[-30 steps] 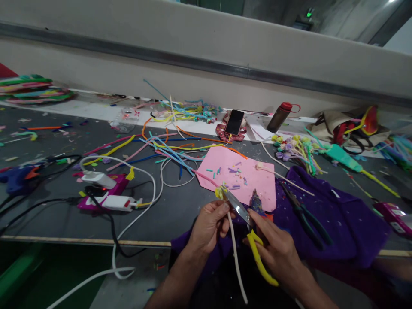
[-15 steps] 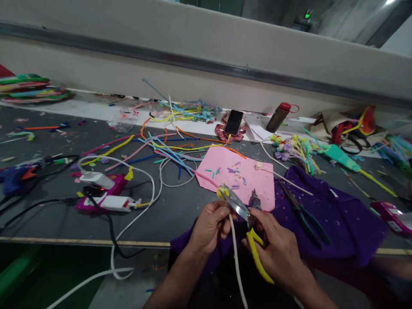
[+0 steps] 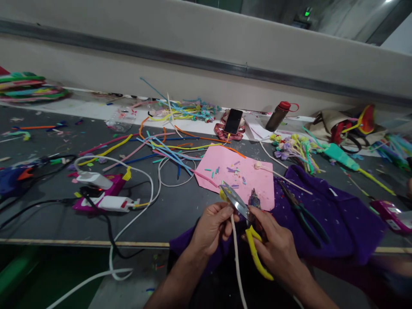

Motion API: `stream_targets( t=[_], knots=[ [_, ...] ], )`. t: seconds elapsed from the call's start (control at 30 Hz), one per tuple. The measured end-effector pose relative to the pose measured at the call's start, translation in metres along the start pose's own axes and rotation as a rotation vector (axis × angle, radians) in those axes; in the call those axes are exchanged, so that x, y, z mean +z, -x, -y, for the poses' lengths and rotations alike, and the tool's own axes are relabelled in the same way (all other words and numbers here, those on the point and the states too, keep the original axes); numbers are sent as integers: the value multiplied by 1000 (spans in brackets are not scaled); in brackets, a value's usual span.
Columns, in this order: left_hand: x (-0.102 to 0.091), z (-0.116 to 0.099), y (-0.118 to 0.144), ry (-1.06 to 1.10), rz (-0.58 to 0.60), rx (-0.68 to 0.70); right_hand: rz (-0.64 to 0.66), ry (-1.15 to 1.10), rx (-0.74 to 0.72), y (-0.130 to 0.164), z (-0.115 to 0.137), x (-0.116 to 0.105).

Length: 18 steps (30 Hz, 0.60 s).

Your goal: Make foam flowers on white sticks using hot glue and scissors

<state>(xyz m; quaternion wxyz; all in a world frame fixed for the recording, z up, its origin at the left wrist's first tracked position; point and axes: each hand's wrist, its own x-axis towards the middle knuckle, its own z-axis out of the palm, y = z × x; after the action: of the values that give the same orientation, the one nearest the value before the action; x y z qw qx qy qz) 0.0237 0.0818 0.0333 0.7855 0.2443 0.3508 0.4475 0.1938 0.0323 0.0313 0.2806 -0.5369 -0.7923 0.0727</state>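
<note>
My left hand (image 3: 214, 227) is closed, thumb and fingers pinched on a white fuzzy stem (image 3: 237, 262) that hangs down in front of me. A small yellow piece (image 3: 223, 194) shows just past its fingertips, partly covered by blades. My right hand (image 3: 273, 240) is wrapped round yellow-handled scissors (image 3: 236, 199), whose blades point up and left across the yellow piece. How far the blades are apart is hard to make out. Under and beyond the hands lies a pink sheet (image 3: 210, 163) with small cut bits. Dark-tipped pliers (image 3: 254, 199) lie on its near edge, behind the scissors.
Green-handled pliers (image 3: 305, 216) rest on purple cloth (image 3: 350, 219) at the right. Coloured stems (image 3: 167, 150) spread left of the sheet. A magenta power strip (image 3: 112, 186), white cable (image 3: 152, 180) and blue glue gun (image 3: 14, 180) lie left. Phone (image 3: 233, 121) and bottle (image 3: 278, 116) stand behind.
The scissors' blades have shifted slightly and now cover more of the yellow piece. Both hands keep their grips and nearly the same places; the view has moved a little.
</note>
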Motion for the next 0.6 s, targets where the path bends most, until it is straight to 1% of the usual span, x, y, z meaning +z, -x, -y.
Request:
stream_targets(
  t=[0.23,0.4,0.47,0.6],
  knots=[
    [1,1,0,4,-9,-3,28,-18,-2,3,-3,2],
    [-1,2,0,11,-24,-11,-3,-67,-41,4,-3,4],
    [-3,0,0,22,-36,-16,-3,-111,6,5,-1,-1],
    [-8,-7,-1,62,-28,-36,101,-197,222,7,3,-18]
  ],
)
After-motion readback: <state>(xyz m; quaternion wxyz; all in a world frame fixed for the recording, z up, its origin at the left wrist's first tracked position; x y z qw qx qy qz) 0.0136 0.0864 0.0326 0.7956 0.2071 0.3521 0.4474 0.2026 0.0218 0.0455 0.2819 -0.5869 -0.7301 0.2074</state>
